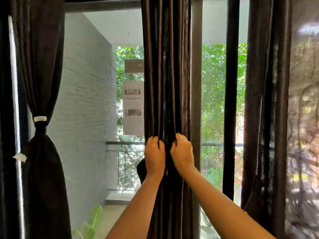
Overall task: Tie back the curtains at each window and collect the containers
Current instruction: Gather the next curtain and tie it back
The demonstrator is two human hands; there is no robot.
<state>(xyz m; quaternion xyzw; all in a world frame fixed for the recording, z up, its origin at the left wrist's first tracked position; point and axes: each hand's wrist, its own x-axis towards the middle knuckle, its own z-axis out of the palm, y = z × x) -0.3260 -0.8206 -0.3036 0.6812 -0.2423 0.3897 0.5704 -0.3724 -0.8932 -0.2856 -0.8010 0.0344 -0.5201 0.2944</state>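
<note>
Fabric of the dark curtain bunches between my left grip and right grip, which sit side by side and curl into its folds. It looks soft, light and slippery, so I judge that gathering it tightly here holds best.

A strip of pale tan balcony floor shows below and to the left of the left hand. It runs from the grey wall to the middle curtain, which the left hand and the right hand both grip. At the floor's far edge, lower than the hands, a low pale kerb with a dark reddish base sits under the railing. Green leaves of a plant rise over the floor's near left part; the plant's base is out of sight.
</note>
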